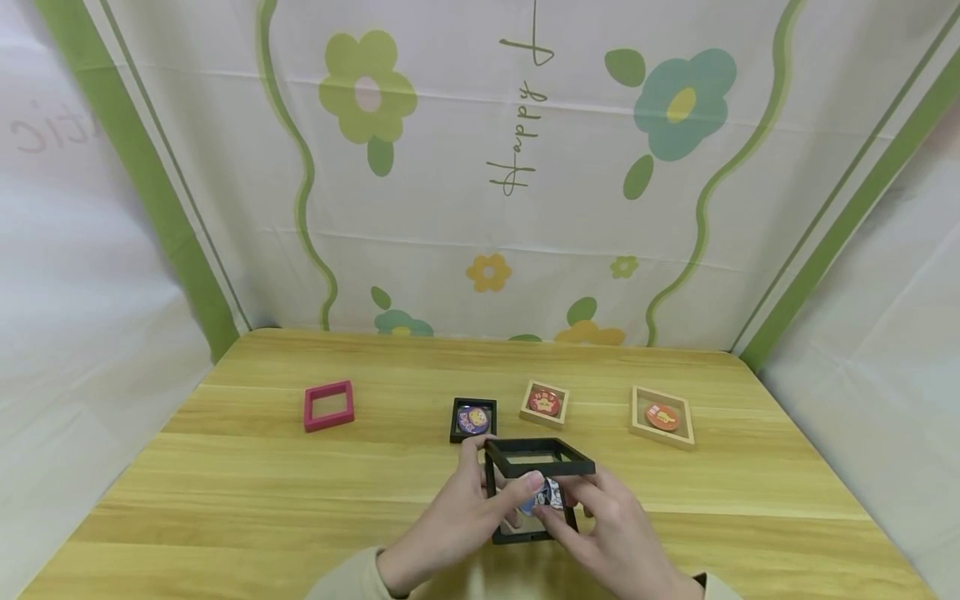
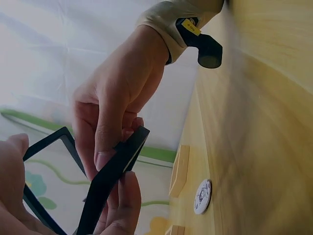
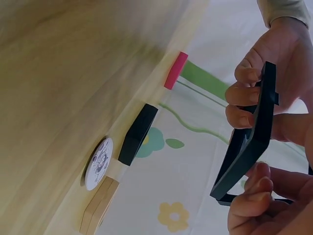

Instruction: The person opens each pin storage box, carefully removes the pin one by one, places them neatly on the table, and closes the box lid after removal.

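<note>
On a pale wooden table [image 1: 262, 475] with long light and dark streaks, two hands hold up a big black frame [image 1: 555, 470] near the front edge. It is opened out, with one half tilted over the other. The left hand [image 1: 453, 510] grips its left side, with fingers and thumb bent around the edge. The right hand [image 1: 624, 527] pinches it from the right. Beyond them, a pink frame [image 1: 328, 422] sits far to the left. Then comes a small black frame [image 1: 455, 421] with a purple and yellow badge [image 1: 473, 419] inside. Next to that is a small wooden frame [image 1: 540, 421] with a red badge [image 1: 544, 402], and on the right a bigger wooden frame [image 1: 663, 437] with an orange badge [image 1: 662, 417]. The wrist views also show a round white badge [image 3: 99, 164] on the wood, near the small black frame. Behind the table hangs a white cloth [image 1: 450, 200] with green stripes down its sides, wavy green vines [image 1: 308, 167], an orange flower [image 1: 477, 272], a blue flower [image 1: 660, 133] and the word "Happy" turned sideways. More white cloth stands on both sides, like a little tent, and the left part [image 1: 90, 250] has faint letters.
</note>
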Action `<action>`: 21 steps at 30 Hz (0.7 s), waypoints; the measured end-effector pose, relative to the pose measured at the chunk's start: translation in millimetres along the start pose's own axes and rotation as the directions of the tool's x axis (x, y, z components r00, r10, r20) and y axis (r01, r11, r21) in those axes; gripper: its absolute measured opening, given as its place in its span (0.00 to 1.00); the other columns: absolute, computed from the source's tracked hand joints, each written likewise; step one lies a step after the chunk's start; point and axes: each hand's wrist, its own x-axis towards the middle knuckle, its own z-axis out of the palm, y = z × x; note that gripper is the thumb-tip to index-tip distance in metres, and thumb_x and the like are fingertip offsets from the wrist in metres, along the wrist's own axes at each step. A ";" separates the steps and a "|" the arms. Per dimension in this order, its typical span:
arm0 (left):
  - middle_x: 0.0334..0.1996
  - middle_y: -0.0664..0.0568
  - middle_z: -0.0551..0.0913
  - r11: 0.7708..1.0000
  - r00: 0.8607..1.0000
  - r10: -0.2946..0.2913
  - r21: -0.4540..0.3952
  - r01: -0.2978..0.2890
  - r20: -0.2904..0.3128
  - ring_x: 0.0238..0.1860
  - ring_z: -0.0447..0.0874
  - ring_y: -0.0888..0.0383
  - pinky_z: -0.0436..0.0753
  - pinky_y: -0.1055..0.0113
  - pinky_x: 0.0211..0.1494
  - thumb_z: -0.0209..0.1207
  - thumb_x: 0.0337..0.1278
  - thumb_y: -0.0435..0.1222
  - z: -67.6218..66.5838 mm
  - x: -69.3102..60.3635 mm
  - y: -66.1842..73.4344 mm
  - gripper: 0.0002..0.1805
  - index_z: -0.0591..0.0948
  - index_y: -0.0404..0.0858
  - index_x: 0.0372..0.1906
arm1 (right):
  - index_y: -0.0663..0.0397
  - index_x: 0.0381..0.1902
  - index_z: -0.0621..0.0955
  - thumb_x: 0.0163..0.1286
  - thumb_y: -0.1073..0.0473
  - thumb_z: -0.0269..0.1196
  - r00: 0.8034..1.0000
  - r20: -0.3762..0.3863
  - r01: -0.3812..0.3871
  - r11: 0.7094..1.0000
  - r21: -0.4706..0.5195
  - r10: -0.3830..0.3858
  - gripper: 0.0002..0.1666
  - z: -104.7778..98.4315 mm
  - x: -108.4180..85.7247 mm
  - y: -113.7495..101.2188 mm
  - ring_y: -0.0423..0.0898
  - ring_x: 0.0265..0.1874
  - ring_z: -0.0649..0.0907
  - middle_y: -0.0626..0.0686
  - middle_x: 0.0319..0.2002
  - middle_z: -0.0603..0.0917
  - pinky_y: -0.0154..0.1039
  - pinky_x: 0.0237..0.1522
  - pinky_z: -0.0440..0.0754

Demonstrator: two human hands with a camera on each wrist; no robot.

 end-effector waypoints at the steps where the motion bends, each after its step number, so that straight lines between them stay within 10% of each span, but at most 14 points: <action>1: 0.32 0.44 0.82 1.000 1.000 -0.004 0.000 0.004 0.000 0.30 0.83 0.50 0.82 0.58 0.35 0.63 0.62 0.53 0.1 -0.1 0.1 0.46 0.50 0.37 0.71 | 0.46 0.43 0.85 0.55 0.57 0.77 1.000 0.000 -0.002 1.000 -0.004 0.002 0.18 0.2 -0.2 -0.1 0.33 0.28 0.72 0.38 0.31 0.75 0.26 0.24 0.71; 21: 0.38 0.47 0.83 1.000 1.000 0.007 0.018 -0.007 0.002 0.37 0.84 0.49 0.82 0.58 0.40 0.66 0.58 0.53 1.1 -1.7 1.0 0.48 0.51 0.39 0.71 | 0.41 0.35 0.79 0.54 0.58 0.77 0.998 0.043 -0.057 0.998 0.031 0.056 0.17 2.0 -0.6 0.9 0.32 0.21 0.67 0.36 0.27 0.71 0.24 0.20 0.65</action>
